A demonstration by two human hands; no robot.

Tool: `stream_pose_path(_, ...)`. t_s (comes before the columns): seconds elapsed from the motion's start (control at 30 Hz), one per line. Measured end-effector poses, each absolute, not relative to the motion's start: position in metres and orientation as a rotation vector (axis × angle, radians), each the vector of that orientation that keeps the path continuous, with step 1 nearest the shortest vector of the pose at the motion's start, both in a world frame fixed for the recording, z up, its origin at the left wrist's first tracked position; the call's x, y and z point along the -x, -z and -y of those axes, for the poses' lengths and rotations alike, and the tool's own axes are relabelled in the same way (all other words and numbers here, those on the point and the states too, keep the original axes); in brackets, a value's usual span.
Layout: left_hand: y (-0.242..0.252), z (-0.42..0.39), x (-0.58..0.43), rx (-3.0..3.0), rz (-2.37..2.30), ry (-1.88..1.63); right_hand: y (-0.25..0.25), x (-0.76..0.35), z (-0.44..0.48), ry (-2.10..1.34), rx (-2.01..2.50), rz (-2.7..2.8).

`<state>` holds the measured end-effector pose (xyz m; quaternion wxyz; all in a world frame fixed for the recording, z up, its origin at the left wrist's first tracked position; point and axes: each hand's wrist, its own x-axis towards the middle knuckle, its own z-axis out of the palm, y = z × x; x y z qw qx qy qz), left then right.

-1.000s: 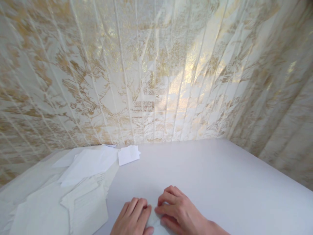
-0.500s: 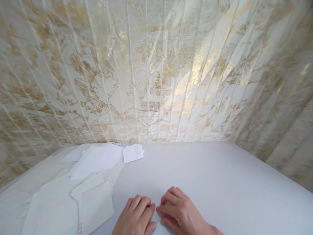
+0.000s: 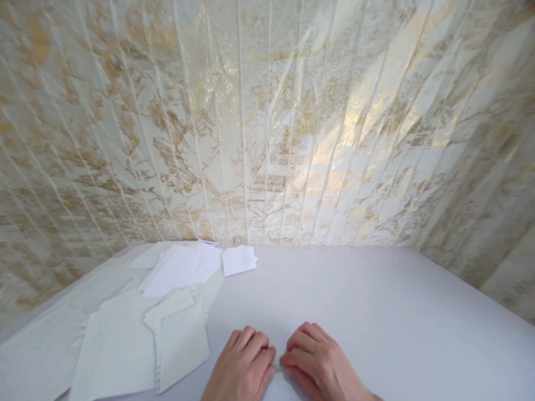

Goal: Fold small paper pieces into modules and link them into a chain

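Observation:
My left hand (image 3: 244, 367) and my right hand (image 3: 320, 365) rest side by side at the near edge of a white table (image 3: 376, 312), fingertips almost touching. Both press down on a small piece of white paper (image 3: 279, 387), most of which is hidden under the hands and cut off by the bottom of the view. The fingers are curled and flat on it. Left of my left hand lies a loose spread of white paper sheets (image 3: 142, 328).
A small folded white paper (image 3: 239, 259) lies at the back of the table beside the sheets. A cream and gold patterned curtain (image 3: 267, 122) hangs behind the table and wraps around its right side.
The view has shifted left, so the sheets and my hands sit further right in frame. My hands stay together on the paper, fingers barely moved.

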<state>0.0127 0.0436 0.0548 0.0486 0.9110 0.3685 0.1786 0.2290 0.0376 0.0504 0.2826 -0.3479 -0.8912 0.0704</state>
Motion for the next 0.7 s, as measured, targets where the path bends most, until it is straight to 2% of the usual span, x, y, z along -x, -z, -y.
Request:
stream_pose_path(0.27,-0.059,-0.044,-0.012,-2.693,-1.046,-0.569,-0.055,-0.225,-0.036,-0.36,1.063,2.316)
stream_pose_path(0.5,-0.052,-0.044,-0.012,-2.465,-1.264,-0.655,-0.063,-0.217,-0.037,-0.543,1.277,2.193)
stream_pose_path(0.7,-0.048,-0.043,-0.015,-2.409,-1.362,-0.769,-0.062,-0.206,-0.039,-0.532,1.446,2.147)
